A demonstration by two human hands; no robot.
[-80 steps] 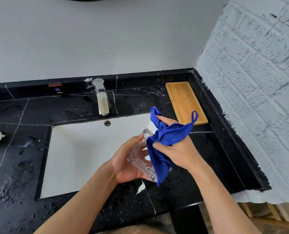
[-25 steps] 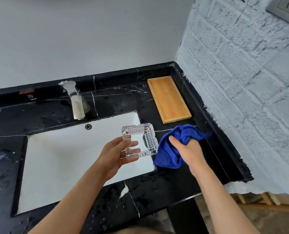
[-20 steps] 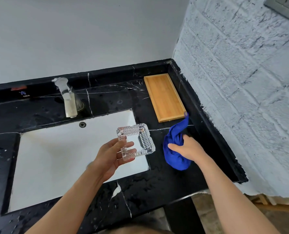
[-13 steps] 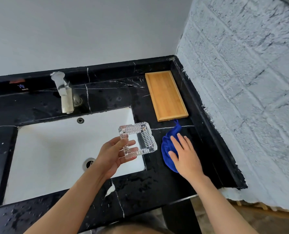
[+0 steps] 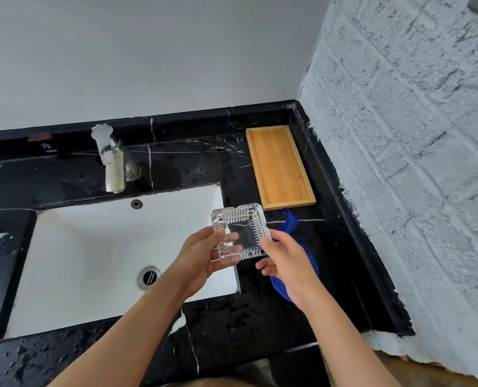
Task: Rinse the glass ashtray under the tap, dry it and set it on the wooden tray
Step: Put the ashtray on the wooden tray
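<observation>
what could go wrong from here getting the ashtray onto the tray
1. The glass ashtray is held in the air by fingertips of the left hand, with the right hand at its edge; a fumbled handover could drop it onto the stone counter.
2. The counter is speckled with water, so wet fingers may slip.
3. The blue cloth lies bunched just before the wooden tray and might snag the move.

ashtray (image 5: 240,233): clear cut glass, ribbed, glinting
tray (image 5: 280,166): pale wood, smooth, matt
cloth (image 5: 293,230): blue, soft, napped
tabletop (image 5: 232,325): black veined stone, glossy, wet-speckled
sink (image 5: 92,247): white, smooth, glazed
tap (image 5: 109,157): shiny metal
wall (image 5: 413,163): rough painted brick
</observation>
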